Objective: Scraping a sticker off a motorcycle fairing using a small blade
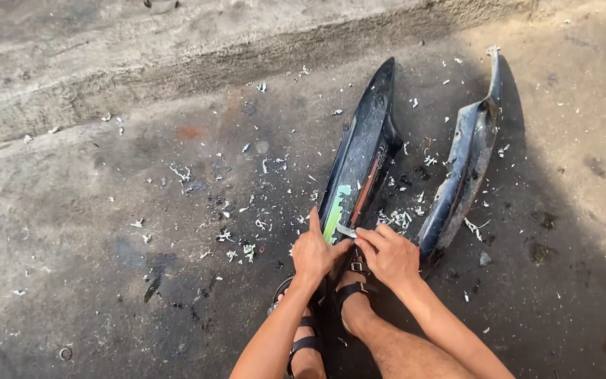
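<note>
black panel [362, 151] lying on the concrete floor [106, 231], running toward 12 from the feet | sticker [336, 210] partly peeled, green and red bits left | left hand [312, 251] braces the panel | right hand [389, 254] pinches the sticker strip | scraps [247, 249] at 9 | second panel [466, 165] at 2, untouched

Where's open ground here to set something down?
Freest: the concrete floor left of the left hand, below the step, with scattered scraps. Also right of the second panel. Crowded: between the black panel and that one, and around the right hand and feet.
</note>
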